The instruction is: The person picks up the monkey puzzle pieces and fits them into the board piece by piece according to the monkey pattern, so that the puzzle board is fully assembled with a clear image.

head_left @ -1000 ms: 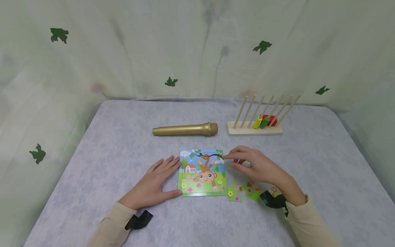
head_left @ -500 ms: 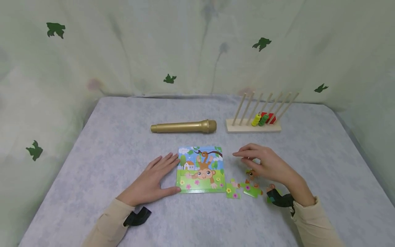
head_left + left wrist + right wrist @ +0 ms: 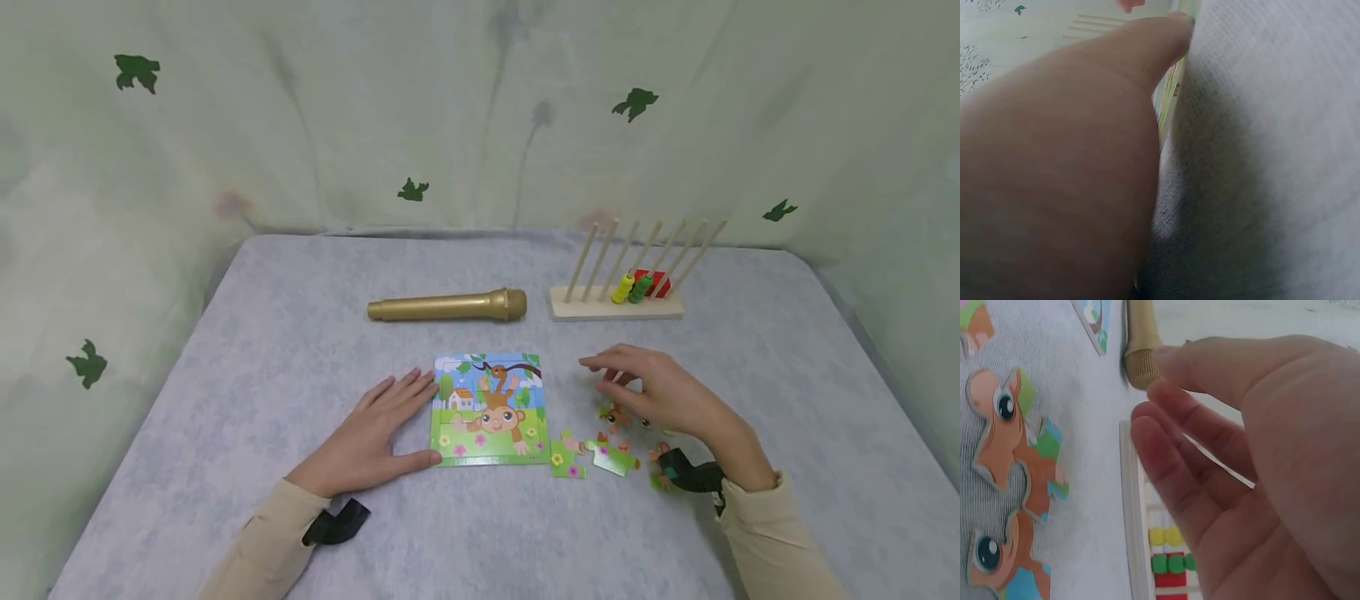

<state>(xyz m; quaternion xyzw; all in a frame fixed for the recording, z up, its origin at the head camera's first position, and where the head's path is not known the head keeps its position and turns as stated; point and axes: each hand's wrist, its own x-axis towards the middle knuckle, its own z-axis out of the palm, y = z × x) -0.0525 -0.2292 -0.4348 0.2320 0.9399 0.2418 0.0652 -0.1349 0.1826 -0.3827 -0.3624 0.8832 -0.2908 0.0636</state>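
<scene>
A square jigsaw puzzle [image 3: 491,433] with a hanging monkey picture lies flat on the table. My left hand [image 3: 367,437] rests spread beside it, fingertips and thumb at its left edge. Off to the right, my right hand [image 3: 660,387] is raised over loose puzzle pieces, its fingers loosely bent and nothing between them. One green flowered piece [image 3: 567,468] lies near the puzzle's lower right corner, with another green piece [image 3: 615,461] beside it. In the right wrist view, brown pieces with eyes, such as this monkey-face piece [image 3: 1007,440], lie below the hand. Some pieces are partly hidden by the hand and wrist.
Behind the puzzle lies a gold toy microphone [image 3: 450,307]. To its right stands a wooden peg rack [image 3: 570,310] with upright rods and yellow, green and red beads. A pale curtain with green bird shapes hangs behind the table.
My right hand has let go of the puzzle's right edge and drawn away to the right, over the loose pieces. The left hand has stayed in place.
</scene>
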